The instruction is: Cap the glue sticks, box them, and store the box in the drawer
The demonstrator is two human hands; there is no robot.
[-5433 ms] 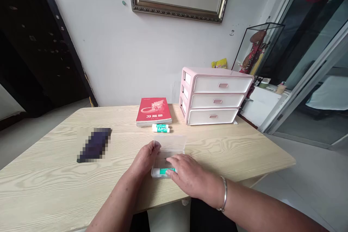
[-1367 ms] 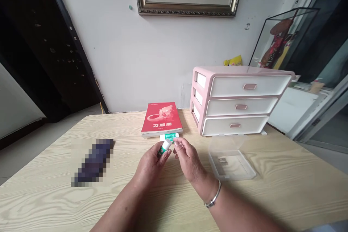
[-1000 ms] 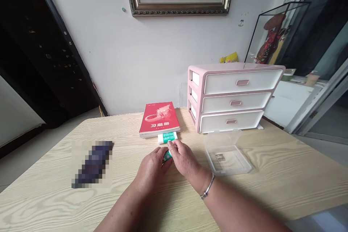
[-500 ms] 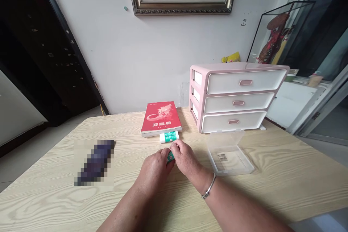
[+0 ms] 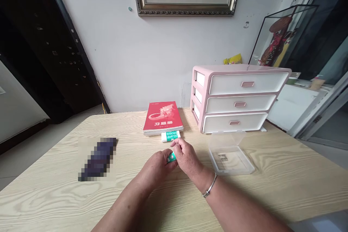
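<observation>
My left hand [image 5: 156,168] and my right hand [image 5: 187,157] meet over the table, a little in front of the book. Between them is a green-and-white glue stick [image 5: 171,157], with only its green middle showing. Its end is hidden by my right fingers, which pinch it, while my left fingers wrap its other side. A second glue stick [image 5: 170,136] lies on its side just beyond my hands, against the front of a red paperback book [image 5: 162,117]. To the right of my right hand sits an open transparent plastic box [image 5: 231,156].
A pink-and-white three-drawer plastic organiser [image 5: 235,98] stands at the back right of the light wood-grain table [image 5: 272,188]. A pixelated dark object [image 5: 98,159] lies at the left. The table's edge runs across the lower right.
My hands have come together around the glue stick, and its white end, visible earlier, is now hidden. The view has shifted slightly; the box, book and second stick stay put.
</observation>
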